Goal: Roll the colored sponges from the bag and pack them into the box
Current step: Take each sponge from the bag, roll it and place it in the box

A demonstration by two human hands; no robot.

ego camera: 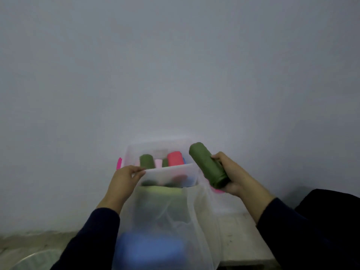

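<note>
A plain grey wall [175, 65] fills the upper two thirds of the frame. Low in the centre stands a clear plastic box [171, 171] with pink latches, one showing at its left edge [119, 163]. Inside it, rolled sponges stand on end: a dark green roll [146, 161] at the left, a pale pink one [158, 163] beside it, a red roll [175, 158] to the right, and a sliver of blue at the far right.

The left hand [124, 182] rests on the box's near left rim, fingers curled over the edge and closed on it. The right hand [229, 178], right of the box, is wrapped around the lower end of a rolled green sponge [207, 164], which tilts up and to the left, its top end above the box's right rim.

Directly in front of the box, between the two dark sleeves, a translucent white bag [196, 215] stands open and hides the box's lower front. Through its film a light green sponge [157, 191] and a blue one [152, 248] show blurred. A pale worn board [239, 242] lies at lower right beneath the bag, and a dark shape [331, 201] sits at the right edge.
</note>
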